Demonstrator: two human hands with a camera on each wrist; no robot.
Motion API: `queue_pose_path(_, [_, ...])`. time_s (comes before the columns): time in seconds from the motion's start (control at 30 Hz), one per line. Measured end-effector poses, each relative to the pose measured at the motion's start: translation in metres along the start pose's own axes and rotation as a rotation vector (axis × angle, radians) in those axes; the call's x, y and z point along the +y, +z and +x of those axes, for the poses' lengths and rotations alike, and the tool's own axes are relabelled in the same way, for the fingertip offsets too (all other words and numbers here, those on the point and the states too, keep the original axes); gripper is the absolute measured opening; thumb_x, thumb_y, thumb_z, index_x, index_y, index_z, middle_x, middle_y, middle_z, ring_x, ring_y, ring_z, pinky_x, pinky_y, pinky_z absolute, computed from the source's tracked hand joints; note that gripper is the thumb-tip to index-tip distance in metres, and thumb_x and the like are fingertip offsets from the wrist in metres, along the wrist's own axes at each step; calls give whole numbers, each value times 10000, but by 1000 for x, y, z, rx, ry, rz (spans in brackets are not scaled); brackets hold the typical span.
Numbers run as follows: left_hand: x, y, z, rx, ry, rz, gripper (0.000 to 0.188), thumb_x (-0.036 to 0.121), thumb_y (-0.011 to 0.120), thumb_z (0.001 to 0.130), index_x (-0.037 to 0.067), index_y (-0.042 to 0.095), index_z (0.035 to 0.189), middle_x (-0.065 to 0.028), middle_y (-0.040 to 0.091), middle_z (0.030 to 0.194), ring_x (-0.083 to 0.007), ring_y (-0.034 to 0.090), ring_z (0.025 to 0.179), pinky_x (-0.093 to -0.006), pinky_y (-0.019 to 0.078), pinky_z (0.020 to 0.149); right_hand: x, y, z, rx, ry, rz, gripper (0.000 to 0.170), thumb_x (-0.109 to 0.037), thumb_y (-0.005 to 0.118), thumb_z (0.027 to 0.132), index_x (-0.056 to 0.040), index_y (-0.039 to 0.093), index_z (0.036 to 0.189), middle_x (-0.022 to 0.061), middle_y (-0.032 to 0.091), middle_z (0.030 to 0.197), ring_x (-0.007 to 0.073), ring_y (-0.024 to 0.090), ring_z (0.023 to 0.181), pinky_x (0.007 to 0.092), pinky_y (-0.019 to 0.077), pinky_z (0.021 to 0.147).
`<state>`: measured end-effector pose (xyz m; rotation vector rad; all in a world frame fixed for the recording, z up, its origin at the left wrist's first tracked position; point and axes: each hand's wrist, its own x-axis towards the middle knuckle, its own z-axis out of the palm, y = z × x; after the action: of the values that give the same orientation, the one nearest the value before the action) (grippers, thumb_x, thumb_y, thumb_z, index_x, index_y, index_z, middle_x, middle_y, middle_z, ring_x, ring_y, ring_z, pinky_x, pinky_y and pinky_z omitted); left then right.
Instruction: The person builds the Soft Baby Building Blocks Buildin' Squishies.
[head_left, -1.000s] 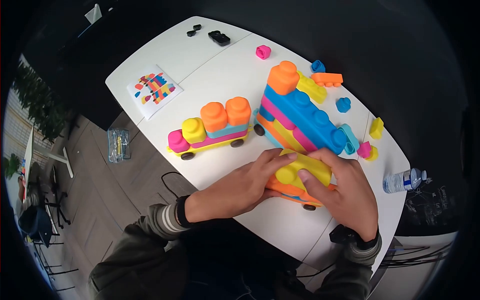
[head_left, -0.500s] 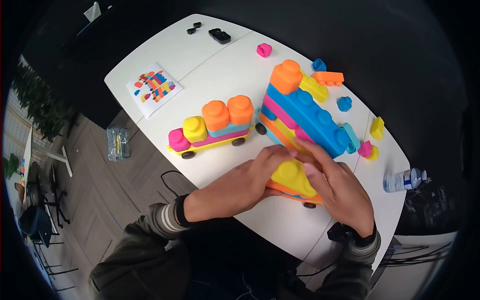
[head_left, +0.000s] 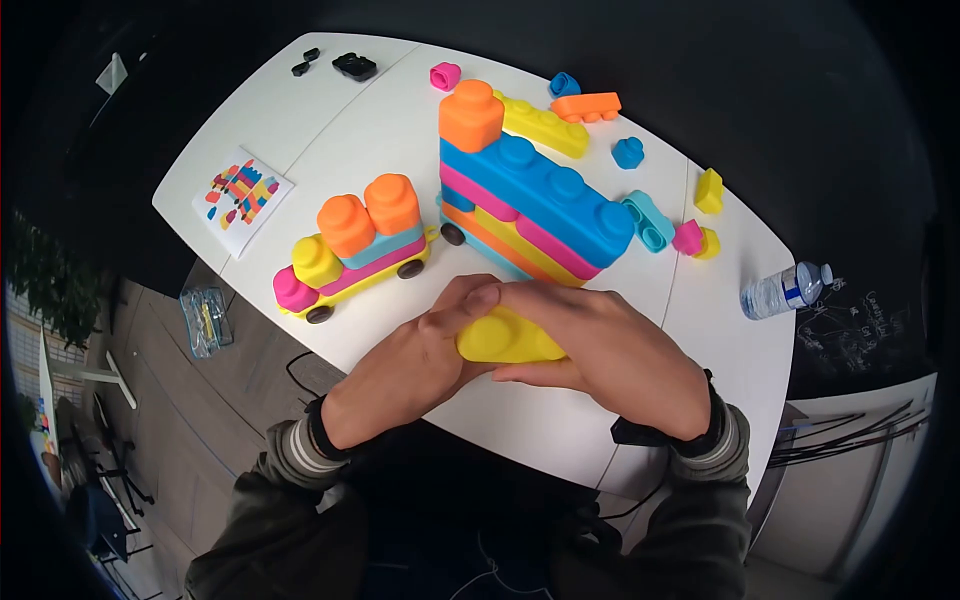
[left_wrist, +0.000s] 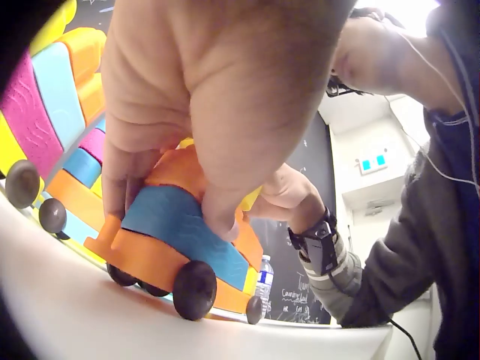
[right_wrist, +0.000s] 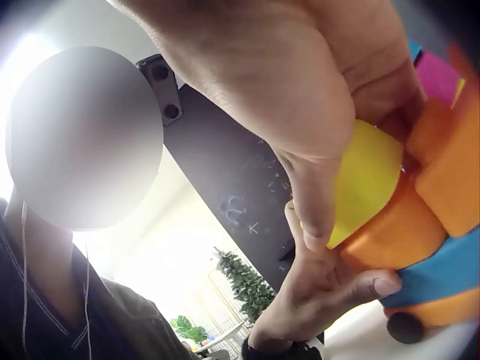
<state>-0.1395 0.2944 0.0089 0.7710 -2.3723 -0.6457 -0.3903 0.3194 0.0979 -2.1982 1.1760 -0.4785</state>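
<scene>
Both hands close around a small wheeled block car in front of the person. My left hand (head_left: pixel 415 345) grips its side, thumb on one face and fingers on the other. In the left wrist view the car has an orange wheeled base (left_wrist: pixel 142 251) with dark wheels at the table and a blue block (left_wrist: pixel 180 225) above it. My right hand (head_left: pixel 615 340) holds the yellow block (head_left: pixel 510 338) on top of orange blocks (right_wrist: pixel 397 225), its thumb (right_wrist: pixel 315 217) along the yellow side. In the head view the hands overlap at the far side and hide most of the car.
Just beyond stands a tall stack with a long blue block (head_left: pixel 540 185). A yellow wheeled car (head_left: pixel 370 280) carrying blocks is at the left. Loose blocks, including an orange one (head_left: pixel 586 107), lie along the far edge. A water bottle (head_left: pixel 785 290) lies at the right, a picture sheet (head_left: pixel 240 200) far left.
The head view has turned, so the table's contents appear farther left and higher. My right hand has shifted over the yellow block, its fingers now reaching the left hand. The left hand keeps its grip.
</scene>
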Motion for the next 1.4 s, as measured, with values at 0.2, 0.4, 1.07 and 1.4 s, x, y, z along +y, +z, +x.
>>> queue_pose_path(0.2, [-8, 11, -2, 72, 94, 14, 830, 265, 914, 1014, -110, 379, 1525, -313, 632, 1558, -520, 773, 1182, -506, 677, 946, 5, -1, 3, -21, 60, -55, 658, -388, 950, 981, -29, 638, 1436, 225, 805, 1220, 443, 803, 1105, 481, 639, 987])
queue_pose_path(0.4, [1, 7, 0, 141, 84, 122, 823, 366, 905, 1027, -88, 372, 1458, -334, 682, 1496, -533, 791, 1143, -520, 693, 910, 14, -2, 8, -46, 76, -47, 631, -401, 929, 1001, -36, 626, 1417, 234, 802, 1163, 442, 809, 1040, 456, 641, 908])
queue_pose_path(1.07, [10, -8, 9, -80, -241, -269, 1170, 178, 944, 995, 132, 144, 1848, -233, 785, 1370, -473, 797, 1239, -515, 660, 1021, 153, -110, -37, 368, 512, -415, 466, -197, 981, 944, -16, 768, 1317, 179, 841, 1207, 309, 833, 1070, 404, 652, 971])
queue_pose_path(1.4, [18, -1, 4, -106, -254, -264, 932, 145, 869, 1041, 97, 292, 1771, -245, 794, 1288, -517, 781, 1153, -542, 651, 933, 173, -97, -19, 117, 688, -351, 711, -210, 963, 863, -34, 676, 1489, 222, 841, 1256, 350, 828, 1153, 441, 644, 981])
